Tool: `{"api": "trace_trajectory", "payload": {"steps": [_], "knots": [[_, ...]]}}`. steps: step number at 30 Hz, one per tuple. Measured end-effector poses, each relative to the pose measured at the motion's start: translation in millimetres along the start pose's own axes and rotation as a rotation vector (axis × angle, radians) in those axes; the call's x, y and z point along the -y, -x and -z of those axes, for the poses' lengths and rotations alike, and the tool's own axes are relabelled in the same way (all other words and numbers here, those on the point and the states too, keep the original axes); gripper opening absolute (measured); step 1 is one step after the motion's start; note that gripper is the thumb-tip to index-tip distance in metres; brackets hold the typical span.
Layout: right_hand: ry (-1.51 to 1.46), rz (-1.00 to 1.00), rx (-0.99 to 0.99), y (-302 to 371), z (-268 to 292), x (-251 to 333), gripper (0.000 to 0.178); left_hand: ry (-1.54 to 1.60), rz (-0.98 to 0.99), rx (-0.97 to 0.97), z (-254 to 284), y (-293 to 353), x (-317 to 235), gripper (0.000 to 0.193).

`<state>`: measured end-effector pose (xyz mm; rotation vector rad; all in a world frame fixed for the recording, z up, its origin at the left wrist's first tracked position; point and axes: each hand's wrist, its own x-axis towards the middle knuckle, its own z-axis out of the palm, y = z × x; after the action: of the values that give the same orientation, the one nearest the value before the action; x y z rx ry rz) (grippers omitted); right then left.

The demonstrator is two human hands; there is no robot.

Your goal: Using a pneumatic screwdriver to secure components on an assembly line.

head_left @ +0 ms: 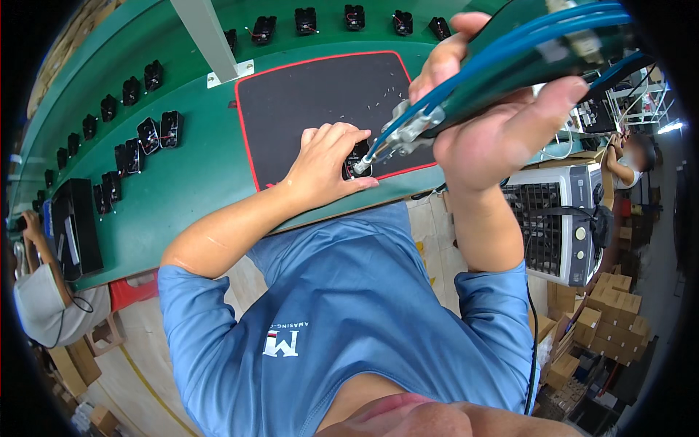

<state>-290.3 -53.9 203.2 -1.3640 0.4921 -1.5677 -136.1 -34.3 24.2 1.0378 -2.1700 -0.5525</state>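
On the black mat (291, 102) with a red border, my left hand (324, 164) curls around a small black housing (354, 156), thumb and index finger at its sides. My right hand (484, 142) wraps around a dark green tool (502, 76) with blue hoses (539, 33) running along it. Its metal head (413, 128) narrows to a pale nozzle that slants down to the black housing; the exact contact point is partly hidden. Small white bits (386, 91) lie scattered on the mat.
Several black housings with wires (306, 21) line the green table (207, 146). A grey metal post (207, 36) stands behind the mat, a black bin (76, 226) at left. An air cooler (557, 222) stands to my right. Other people are at both sides.
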Motion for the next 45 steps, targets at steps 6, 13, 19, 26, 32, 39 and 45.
{"api": "trace_trajectory", "payload": {"steps": [6,13,19,26,32,39,45], "knots": [[0.060,0.118,-0.214,-24.7,-21.3,30.5,0.090,0.010,-0.025,-0.047,-2.8,0.1,2.2,0.076],[0.099,0.003,-0.084,-0.3,3.1,-3.0,0.100,-0.019,-0.020,-0.042,-1.0,-1.5,1.8,0.082],[0.153,-0.065,-0.047,18.4,16.5,-27.6,0.107,-0.010,-0.014,-0.018,1.5,-1.8,0.5,0.081],[0.171,-0.077,-0.071,20.5,21.5,-30.0,0.108,0.011,0.011,-0.002,2.2,-2.0,-0.7,0.081],[0.176,-0.100,-0.071,21.1,22.0,-31.8,0.108,0.015,0.007,-0.002,2.1,-3.1,1.0,0.080],[0.056,-0.058,-0.053,27.5,27.4,-38.0,0.104,0.024,0.045,0.042,3.5,-5.4,1.9,0.081],[0.055,-0.070,-0.038,7.4,16.0,-20.0,0.105,0.017,-0.011,-0.013,-1.7,-1.8,7.5,0.084]]}}
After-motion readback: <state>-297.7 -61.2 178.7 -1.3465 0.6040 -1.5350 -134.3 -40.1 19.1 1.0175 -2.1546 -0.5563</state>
